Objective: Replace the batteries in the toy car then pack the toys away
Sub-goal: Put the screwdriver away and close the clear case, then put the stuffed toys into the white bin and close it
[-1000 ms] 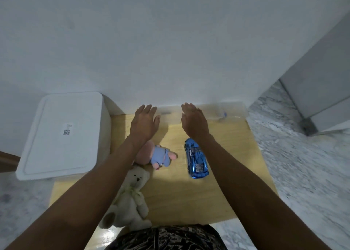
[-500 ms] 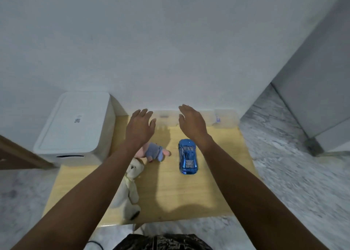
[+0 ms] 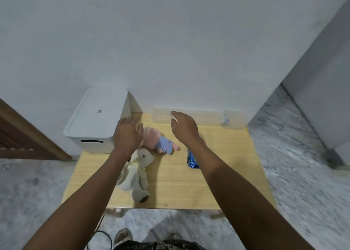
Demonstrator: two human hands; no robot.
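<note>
A blue toy car (image 3: pixel 192 159) lies on the wooden table (image 3: pixel 227 164), mostly hidden under my right forearm. A pink plush in a blue outfit (image 3: pixel 159 142) lies near the table's middle back, and a cream teddy bear (image 3: pixel 137 172) lies in front of it. My left hand (image 3: pixel 127 134) hovers palm down with straight fingers just left of the pink plush, holding nothing. My right hand (image 3: pixel 184 126) hovers with relaxed fingers above the back of the table, next to a clear plastic container (image 3: pixel 162 115) by the wall.
A white lidded storage box (image 3: pixel 98 121) stands at the table's back left corner. A second small clear container (image 3: pixel 233 119) sits at the back right. A white wall rises behind the table, marble floor surrounds it, and a brown door frame (image 3: pixel 28 136) is at the left.
The view has pulled back and up, showing the floor below the table. Both hands stay spread above the table's back; my right forearm now covers most of the blue car.
</note>
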